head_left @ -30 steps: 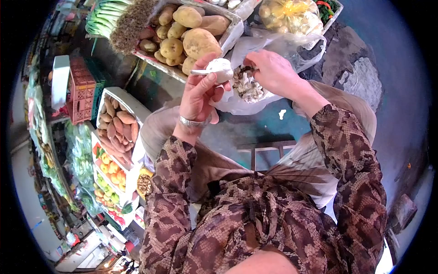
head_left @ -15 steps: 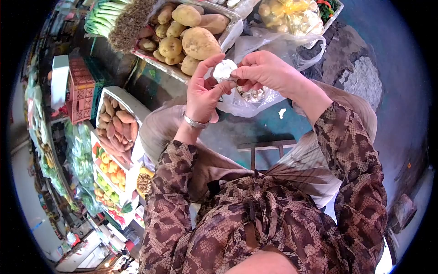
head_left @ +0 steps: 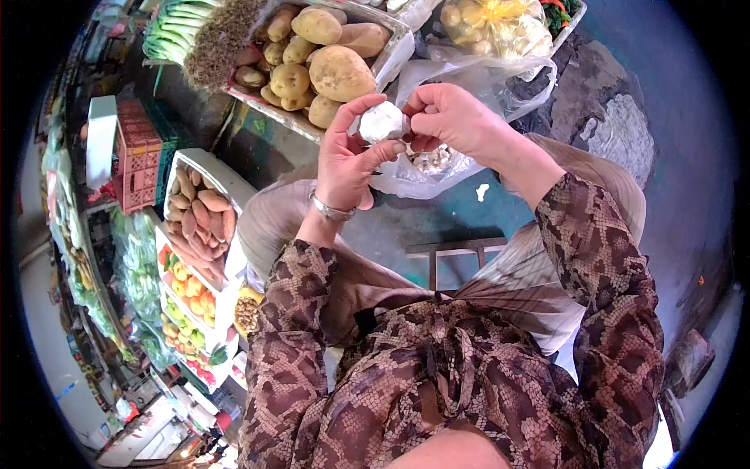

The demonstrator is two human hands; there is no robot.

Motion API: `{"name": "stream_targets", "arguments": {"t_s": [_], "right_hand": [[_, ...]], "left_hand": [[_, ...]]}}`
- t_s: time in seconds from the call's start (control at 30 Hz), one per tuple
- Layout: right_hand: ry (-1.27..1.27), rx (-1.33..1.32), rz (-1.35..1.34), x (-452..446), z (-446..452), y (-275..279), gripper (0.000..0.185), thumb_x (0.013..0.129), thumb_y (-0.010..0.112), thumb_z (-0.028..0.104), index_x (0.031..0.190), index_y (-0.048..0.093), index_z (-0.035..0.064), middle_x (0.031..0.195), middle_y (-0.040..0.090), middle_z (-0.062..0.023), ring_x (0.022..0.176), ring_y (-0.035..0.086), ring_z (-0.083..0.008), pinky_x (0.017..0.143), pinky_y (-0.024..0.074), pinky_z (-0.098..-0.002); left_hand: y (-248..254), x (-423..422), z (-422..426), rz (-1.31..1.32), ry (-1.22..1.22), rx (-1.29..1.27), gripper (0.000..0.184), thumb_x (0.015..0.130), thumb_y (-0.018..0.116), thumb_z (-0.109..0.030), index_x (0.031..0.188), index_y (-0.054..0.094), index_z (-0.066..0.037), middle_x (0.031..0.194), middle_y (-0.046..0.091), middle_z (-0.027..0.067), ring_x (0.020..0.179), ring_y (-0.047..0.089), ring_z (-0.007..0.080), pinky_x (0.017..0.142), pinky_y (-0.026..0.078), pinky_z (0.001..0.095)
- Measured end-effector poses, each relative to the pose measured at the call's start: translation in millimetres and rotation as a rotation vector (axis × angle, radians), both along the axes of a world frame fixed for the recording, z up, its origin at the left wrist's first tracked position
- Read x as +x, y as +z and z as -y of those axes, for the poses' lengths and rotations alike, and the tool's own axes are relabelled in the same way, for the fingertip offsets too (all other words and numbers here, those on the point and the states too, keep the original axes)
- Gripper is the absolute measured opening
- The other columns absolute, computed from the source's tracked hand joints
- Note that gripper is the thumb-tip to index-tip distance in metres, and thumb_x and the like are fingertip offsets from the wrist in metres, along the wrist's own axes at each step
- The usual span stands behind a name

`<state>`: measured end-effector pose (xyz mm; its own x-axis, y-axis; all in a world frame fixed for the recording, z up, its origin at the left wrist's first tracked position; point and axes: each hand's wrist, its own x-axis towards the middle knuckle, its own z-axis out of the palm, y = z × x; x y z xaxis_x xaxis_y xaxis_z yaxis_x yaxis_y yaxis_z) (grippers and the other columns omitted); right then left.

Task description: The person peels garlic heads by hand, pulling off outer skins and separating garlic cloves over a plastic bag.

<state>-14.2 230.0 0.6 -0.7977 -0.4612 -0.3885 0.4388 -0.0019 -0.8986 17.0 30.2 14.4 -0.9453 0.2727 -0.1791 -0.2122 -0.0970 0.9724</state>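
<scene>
A white, rounded bulb that looks like garlic (head_left: 382, 123) is held up in front of the potato box. My left hand (head_left: 345, 160) grips it between thumb and fingers from the left. Pinched at the bulb's right side is my right hand (head_left: 455, 123), its fingertips closed against the bulb's edge; whether they hold a bit of skin is too small to tell. Below the hands lies a clear plastic bag (head_left: 414, 184) with pale peelings (head_left: 432, 159) in it, partly covered by my right hand.
Potatoes (head_left: 341, 73) fill a box (head_left: 398, 56) beyond my hands. A yellow-tied bag (head_left: 492, 30) lies at the upper right. Sweet potatoes (head_left: 205, 227) fill a white box at the left, near stacked crates (head_left: 139, 155). Green onions (head_left: 178, 30) lie at the upper left.
My right hand has moved from over the peelings up and left to the bulb. My left hand has turned the bulb, whose broad white side now faces up.
</scene>
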Motion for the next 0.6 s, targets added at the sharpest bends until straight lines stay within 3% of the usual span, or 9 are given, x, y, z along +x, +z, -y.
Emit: {"name": "stream_targets", "arguments": {"t_s": [0.07, 0.1, 0.17, 0.23, 0.4, 0.47, 0.6], "right_hand": [[-0.005, 0.003, 0.011, -0.8, -0.7, 5.2, 0.018, 0.093, 0.060, 0.014, 0.102, 0.064, -0.0011, 0.085, 0.069, -0.0053, 0.072, 0.066, -0.0107, 0.064, 0.0515, -0.0235], [0.006, -0.007, 0.066, -1.4, -1.8, 9.7, 0.019, 0.093, 0.060, 0.017, 0.100, 0.065, -0.0001, 0.086, 0.069, -0.0053, 0.072, 0.066, -0.0105, 0.064, 0.0510, -0.0230], [0.017, -0.016, 0.123, -1.6, -3.7, 19.5, 0.019, 0.093, 0.060, 0.019, 0.097, 0.065, 0.0009, 0.087, 0.070, -0.0054, 0.072, 0.066, -0.0103, 0.063, 0.0505, -0.0225], [0.035, 0.094, 0.129, -1.3, -3.8, 27.5, 0.019, 0.094, 0.061, 0.022, 0.091, 0.065, 0.0035, 0.083, 0.068, -0.0036, 0.070, 0.065, -0.0097, 0.062, 0.0485, -0.0217], [0.037, 0.069, 0.029, 0.7, -1.1, 10.9, 0.018, 0.093, 0.061, 0.022, 0.087, 0.064, 0.0051, 0.079, 0.065, -0.0008, 0.066, 0.061, -0.0076, 0.061, 0.0466, -0.0218], [0.033, 0.036, -0.003, 0.1, -0.8, 8.5, 0.018, 0.093, 0.061, 0.021, 0.085, 0.064, 0.0056, 0.077, 0.064, 0.0002, 0.065, 0.059, -0.0070, 0.061, 0.0463, -0.0219], [0.002, 0.035, -0.065, -0.1, -2.1, 12.7, 0.022, 0.089, 0.063, 0.022, 0.084, 0.064, 0.0004, 0.076, 0.063, -0.0042, 0.067, 0.060, -0.0121, 0.061, 0.0496, -0.0275]], "left_hand": [[1.5, -1.3, 4.1, 0.055, 0.007, 0.023, 0.062, 0.082, 0.077, 0.005, 0.137, 0.049, -0.006, 0.111, 0.069, 0.0058, 0.097, 0.067, 0.0130, 0.082, 0.056, 0.0264], [0.5, -2.2, 4.8, 0.055, 0.009, 0.021, 0.062, 0.082, 0.077, 0.005, 0.137, 0.049, -0.006, 0.111, 0.069, 0.0058, 0.097, 0.067, 0.0130, 0.082, 0.056, 0.0264], [-2.7, -4.0, 4.2, 0.002, 0.064, 0.025, 0.056, 0.084, 0.073, 0.006, 0.134, 0.050, -0.006, 0.115, 0.065, 0.0092, 0.083, 0.068, 0.0141, 0.060, 0.060, 0.0237], [-0.7, -3.0, 1.9, 0.000, 0.066, 0.017, 0.055, 0.084, 0.072, 0.007, 0.133, 0.050, -0.006, 0.114, 0.065, 0.0092, 0.084, 0.068, 0.0144, 0.060, 0.060, 0.0240], [-0.5, 0.3, 0.3, 0.009, 0.023, 0.015, 0.053, 0.085, 0.072, 0.005, 0.133, 0.050, -0.006, 0.112, 0.065, 0.0082, 0.084, 0.067, 0.0140, 0.057, 0.060, 0.0238], [1.1, -0.1, 1.6, 0.062, 0.012, -0.011, 0.054, 0.085, 0.079, -0.007, 0.133, 0.053, -0.006, 0.103, 0.068, 0.0018, 0.082, 0.064, 0.0096, 0.069, 0.051, 0.0211], [6.9, -2.1, 2.5, 0.133, -0.065, -0.122, 0.047, 0.090, 0.076, -0.019, 0.130, 0.055, -0.007, 0.099, 0.068, 0.0009, 0.076, 0.062, 0.0081, 0.060, 0.043, 0.0178]]}}
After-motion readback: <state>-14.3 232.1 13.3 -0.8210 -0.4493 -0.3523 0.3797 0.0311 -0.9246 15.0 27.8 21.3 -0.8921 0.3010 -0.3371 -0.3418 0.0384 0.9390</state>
